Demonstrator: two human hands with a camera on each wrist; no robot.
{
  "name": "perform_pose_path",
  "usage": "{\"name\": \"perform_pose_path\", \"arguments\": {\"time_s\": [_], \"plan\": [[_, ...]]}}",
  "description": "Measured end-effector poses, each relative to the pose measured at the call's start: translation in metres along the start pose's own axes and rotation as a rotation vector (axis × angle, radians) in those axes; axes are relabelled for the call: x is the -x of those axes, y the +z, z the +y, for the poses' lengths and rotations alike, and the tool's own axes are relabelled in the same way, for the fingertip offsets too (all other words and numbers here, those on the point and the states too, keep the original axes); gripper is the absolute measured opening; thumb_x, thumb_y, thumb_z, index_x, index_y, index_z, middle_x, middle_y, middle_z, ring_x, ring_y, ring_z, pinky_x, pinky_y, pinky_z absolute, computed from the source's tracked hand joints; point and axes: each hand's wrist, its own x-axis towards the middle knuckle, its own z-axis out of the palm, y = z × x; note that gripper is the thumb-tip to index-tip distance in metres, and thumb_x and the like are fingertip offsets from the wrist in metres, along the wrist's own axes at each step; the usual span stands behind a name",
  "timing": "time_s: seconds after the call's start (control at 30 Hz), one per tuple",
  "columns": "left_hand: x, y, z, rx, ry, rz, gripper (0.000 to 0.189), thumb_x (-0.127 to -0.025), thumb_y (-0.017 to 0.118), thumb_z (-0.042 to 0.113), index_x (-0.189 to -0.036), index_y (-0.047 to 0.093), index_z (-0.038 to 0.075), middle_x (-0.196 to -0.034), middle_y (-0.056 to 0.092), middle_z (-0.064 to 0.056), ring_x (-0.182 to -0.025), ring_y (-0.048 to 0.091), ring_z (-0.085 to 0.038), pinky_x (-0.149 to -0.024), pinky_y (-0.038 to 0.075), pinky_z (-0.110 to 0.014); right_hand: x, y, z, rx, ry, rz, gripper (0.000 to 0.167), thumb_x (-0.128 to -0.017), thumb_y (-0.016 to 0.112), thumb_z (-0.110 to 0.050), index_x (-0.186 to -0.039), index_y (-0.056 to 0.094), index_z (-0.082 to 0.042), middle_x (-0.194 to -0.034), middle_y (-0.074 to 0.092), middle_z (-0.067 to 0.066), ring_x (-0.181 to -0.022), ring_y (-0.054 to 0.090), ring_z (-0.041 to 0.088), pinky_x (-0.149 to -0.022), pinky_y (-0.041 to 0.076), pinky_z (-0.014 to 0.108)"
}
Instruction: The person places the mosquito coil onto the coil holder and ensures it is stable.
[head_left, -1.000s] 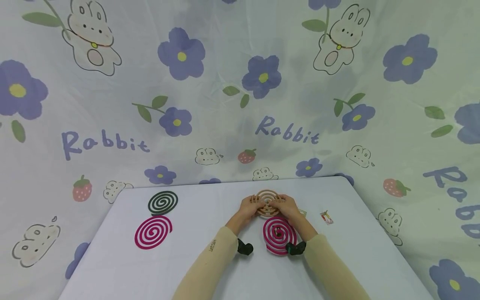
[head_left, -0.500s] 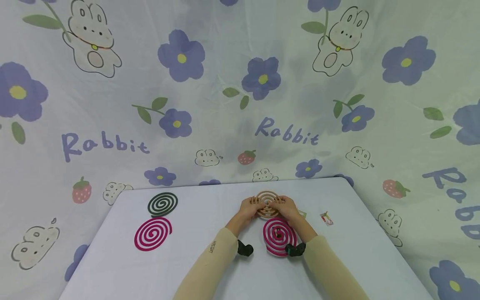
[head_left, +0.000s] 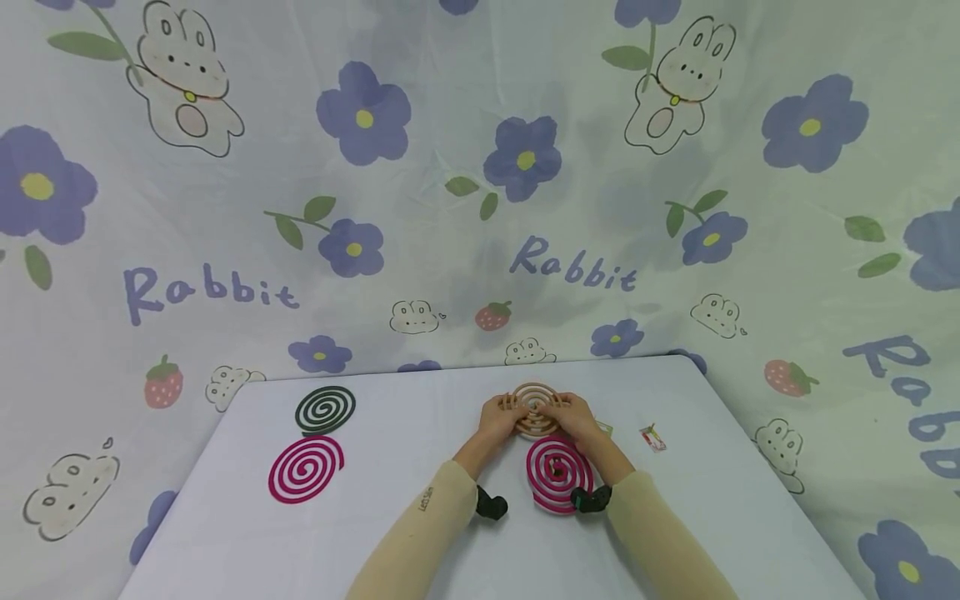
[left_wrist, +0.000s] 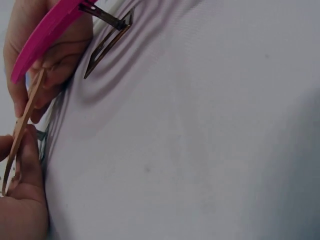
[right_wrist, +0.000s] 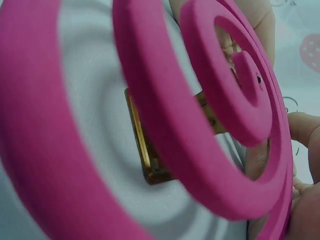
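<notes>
Both hands hold a tan mosquito coil (head_left: 534, 386) near the far side of the table, thumbs on its face near the middle. The left hand (head_left: 495, 418) grips its left side, and the right hand (head_left: 577, 415) its right side. Seen nearly edge-on in the left wrist view, the tan coil (left_wrist: 26, 112) is pinched between fingers and thumbs. Just in front of the hands, a magenta coil (head_left: 531, 473) sits raised over the table. Below it in the right wrist view shows a brass-coloured metal stand (right_wrist: 137, 131).
Left on the white table (head_left: 420, 417) lie a dark green coil (head_left: 298, 410) and another magenta coil (head_left: 273, 472). A small colourful piece (head_left: 653, 437) lies to the right. Partly behind the right hand is a small flat frame (head_left: 605, 428). A printed cloth (head_left: 450, 233) hangs behind.
</notes>
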Motion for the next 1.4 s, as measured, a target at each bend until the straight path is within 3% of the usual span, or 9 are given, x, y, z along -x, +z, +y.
{"name": "perform_pose_path", "arguments": {"time_s": [0.17,0.27,0.33,0.53,0.67,0.87,1.07,1.2,1.4], "plan": [[0.002,0.001,-0.002,-0.044,0.037,0.058,0.062,-0.085,0.073,0.01,-0.134,0.042,-0.011,-0.111,0.059,-0.019,-0.074,0.059,-0.012,-0.058,0.051,-0.021,-0.002,-0.001,0.0,0.002,0.012,-0.006,0.059,-0.085,0.076,-0.026,-0.127,0.052,0.006,-0.116,0.059,0.019,-0.096,0.058,0.022,-0.072,0.05,0.025],[0.003,0.001,-0.003,-0.043,0.041,0.081,0.063,-0.085,0.074,0.012,-0.134,0.042,-0.01,-0.119,0.055,-0.021,-0.077,0.058,-0.015,-0.06,0.051,-0.023,-0.002,-0.001,0.0,0.002,0.02,-0.013,0.059,-0.085,0.076,-0.026,-0.128,0.051,0.006,-0.116,0.059,0.019,-0.096,0.059,0.022,-0.072,0.051,0.025],[0.004,0.001,-0.003,-0.094,0.073,0.102,0.062,-0.084,0.074,0.012,-0.134,0.042,-0.009,-0.121,0.055,-0.023,-0.082,0.058,-0.017,-0.064,0.051,-0.024,0.001,-0.001,-0.002,0.006,0.021,-0.016,0.058,-0.086,0.075,-0.026,-0.127,0.051,0.006,-0.116,0.059,0.019,-0.096,0.059,0.022,-0.072,0.051,0.025],[0.009,0.0,-0.003,-0.273,0.175,0.175,0.058,-0.084,0.074,0.011,-0.131,0.045,-0.005,-0.095,0.063,-0.015,-0.081,0.06,-0.02,-0.068,0.052,-0.029,0.009,-0.001,-0.009,-0.011,-0.011,-0.033,0.053,-0.09,0.07,-0.022,-0.127,0.047,0.009,-0.114,0.057,0.021,-0.09,0.059,0.022,-0.069,0.053,0.029],[0.015,-0.002,0.001,-0.293,0.2,0.201,0.057,-0.083,0.073,0.012,-0.131,0.046,-0.003,-0.099,0.063,-0.016,-0.084,0.061,-0.022,-0.071,0.053,-0.032,0.013,-0.004,-0.013,-0.023,-0.037,-0.035,0.052,-0.093,0.065,-0.017,-0.131,0.042,0.01,-0.116,0.054,0.026,-0.09,0.061,0.027,-0.069,0.055,0.033],[0.014,-0.014,0.003,-0.342,0.235,0.196,0.048,-0.083,0.073,0.01,-0.125,0.055,-0.002,-0.106,0.062,-0.018,-0.094,0.063,-0.028,-0.08,0.053,-0.037,0.021,-0.013,-0.018,0.157,-0.117,0.038,0.051,-0.092,0.065,-0.019,-0.131,0.044,0.007,-0.121,0.055,0.028,-0.102,0.059,0.035,-0.075,0.056,0.035],[0.015,-0.032,0.004,-0.357,0.233,0.197,0.043,-0.083,0.074,0.011,-0.121,0.058,-0.002,-0.107,0.063,-0.018,-0.099,0.062,-0.03,-0.085,0.052,-0.039,0.032,-0.023,-0.026,0.365,-0.267,0.091,0.044,-0.091,0.065,-0.02,-0.124,0.051,0.007,-0.118,0.058,0.026,-0.107,0.056,0.04,-0.081,0.053,0.045],[0.019,-0.044,0.005,-0.33,0.226,0.146,0.042,-0.084,0.073,0.009,-0.121,0.058,-0.003,-0.106,0.062,-0.018,-0.093,0.064,-0.027,-0.078,0.054,-0.034,0.041,-0.028,-0.035,0.423,-0.336,0.097,0.037,-0.091,0.066,-0.019,-0.117,0.057,0.006,-0.11,0.062,0.022,-0.105,0.057,0.038,-0.08,0.052,0.046],[0.03,-0.058,0.007,-0.345,0.221,0.025,0.043,-0.086,0.071,0.007,-0.125,0.055,-0.004,-0.101,0.061,-0.013,-0.08,0.063,-0.019,-0.068,0.053,-0.03,0.056,-0.031,-0.049,0.448,-0.364,0.062,0.028,-0.092,0.067,-0.02,-0.11,0.063,0.0,-0.101,0.066,0.013,-0.096,0.06,0.031,-0.072,0.053,0.04]]}}
